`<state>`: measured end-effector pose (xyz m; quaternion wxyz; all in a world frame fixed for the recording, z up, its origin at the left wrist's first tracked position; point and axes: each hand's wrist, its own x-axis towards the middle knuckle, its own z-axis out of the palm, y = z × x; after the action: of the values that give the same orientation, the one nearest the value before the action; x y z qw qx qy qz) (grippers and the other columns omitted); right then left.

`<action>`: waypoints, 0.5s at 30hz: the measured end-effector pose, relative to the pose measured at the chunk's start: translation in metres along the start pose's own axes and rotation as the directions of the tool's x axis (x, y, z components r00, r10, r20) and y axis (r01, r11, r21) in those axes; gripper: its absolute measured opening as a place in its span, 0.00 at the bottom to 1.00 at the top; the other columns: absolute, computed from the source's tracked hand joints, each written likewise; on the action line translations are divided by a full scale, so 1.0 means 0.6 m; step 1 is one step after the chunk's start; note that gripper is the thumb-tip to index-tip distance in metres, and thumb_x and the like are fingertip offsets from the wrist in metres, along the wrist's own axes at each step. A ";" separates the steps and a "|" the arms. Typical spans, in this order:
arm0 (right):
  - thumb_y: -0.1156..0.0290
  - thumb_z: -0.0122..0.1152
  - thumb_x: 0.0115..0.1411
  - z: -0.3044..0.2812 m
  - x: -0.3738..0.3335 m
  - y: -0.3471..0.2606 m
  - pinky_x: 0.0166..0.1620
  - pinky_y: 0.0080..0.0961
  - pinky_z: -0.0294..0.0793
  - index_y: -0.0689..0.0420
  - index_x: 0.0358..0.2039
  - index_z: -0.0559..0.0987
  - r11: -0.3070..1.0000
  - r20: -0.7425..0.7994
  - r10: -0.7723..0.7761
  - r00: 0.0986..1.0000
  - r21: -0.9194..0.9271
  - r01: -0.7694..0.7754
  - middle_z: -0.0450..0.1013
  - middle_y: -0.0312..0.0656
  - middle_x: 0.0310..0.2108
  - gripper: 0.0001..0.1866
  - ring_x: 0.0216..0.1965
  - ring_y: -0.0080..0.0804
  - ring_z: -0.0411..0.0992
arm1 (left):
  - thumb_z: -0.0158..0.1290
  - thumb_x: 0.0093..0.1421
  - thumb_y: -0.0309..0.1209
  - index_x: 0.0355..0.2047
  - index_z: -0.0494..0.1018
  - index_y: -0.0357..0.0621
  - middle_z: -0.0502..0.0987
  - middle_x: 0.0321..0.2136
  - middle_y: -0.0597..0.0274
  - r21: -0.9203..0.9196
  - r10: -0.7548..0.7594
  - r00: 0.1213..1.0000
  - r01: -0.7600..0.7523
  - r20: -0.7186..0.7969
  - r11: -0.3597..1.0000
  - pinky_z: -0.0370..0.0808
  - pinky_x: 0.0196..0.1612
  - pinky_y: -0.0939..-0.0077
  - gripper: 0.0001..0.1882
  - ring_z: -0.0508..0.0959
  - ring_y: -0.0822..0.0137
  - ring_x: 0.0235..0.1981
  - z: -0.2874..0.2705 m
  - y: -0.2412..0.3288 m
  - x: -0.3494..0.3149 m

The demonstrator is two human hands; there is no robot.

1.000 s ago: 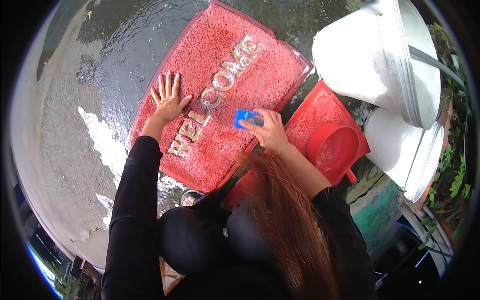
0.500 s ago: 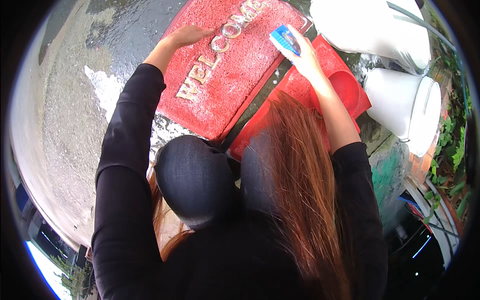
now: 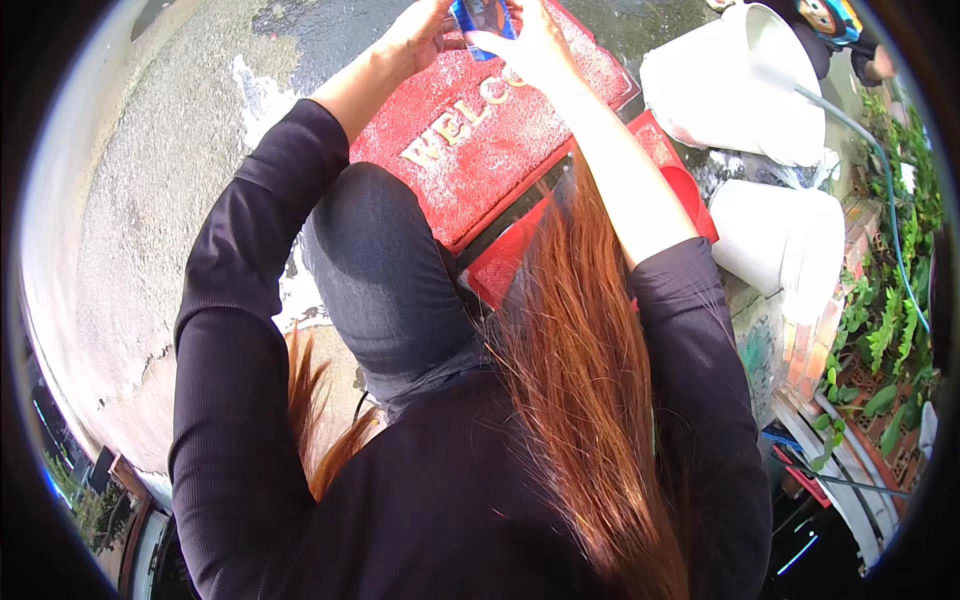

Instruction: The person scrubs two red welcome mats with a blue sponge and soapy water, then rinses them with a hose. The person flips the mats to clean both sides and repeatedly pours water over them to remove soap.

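A red doormat (image 3: pixel 490 150) with pale raised letters lies on wet concrete ahead of me, dusted with white foam. My left hand (image 3: pixel 425 35) and my right hand (image 3: pixel 530 45) meet at the top of the view, above the mat's far end. Both hold a small blue object (image 3: pixel 478 15) between them; its top is cut off by the frame edge. My dark sleeves, my knee and long reddish hair fill the middle of the view.
A red basin (image 3: pixel 680 180) sits under the mat's right side. Two white buckets, one lying on its side (image 3: pixel 740 90) and one (image 3: pixel 780 240) below it, stand at right. A green hose (image 3: pixel 870 150) runs by plants (image 3: pixel 890 320). Wet concrete (image 3: pixel 150 200) spreads left.
My head has tipped down and forward. My left hand has lifted off the mat and joined my right hand on the blue object, which moved from the mat's right edge to its far end.
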<state>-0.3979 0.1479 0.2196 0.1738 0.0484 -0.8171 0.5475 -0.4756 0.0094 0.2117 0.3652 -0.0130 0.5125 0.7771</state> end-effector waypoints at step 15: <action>0.42 0.62 0.45 0.069 -0.041 0.006 0.63 0.37 0.50 0.65 0.63 0.36 0.884 0.565 0.449 0.693 -0.392 -0.253 0.47 0.64 0.61 0.61 0.63 0.51 0.49 | 0.33 0.61 0.59 0.57 0.57 0.45 0.69 0.49 0.55 -0.235 -0.034 0.998 0.046 0.055 0.971 0.64 0.56 0.60 0.35 0.70 0.60 0.50 -0.086 -0.110 -0.077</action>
<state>-0.3854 0.1090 0.1938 -0.2195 0.0482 -0.8897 0.3974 -0.4215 -0.0442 0.1537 0.3896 -0.0470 0.4067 0.8250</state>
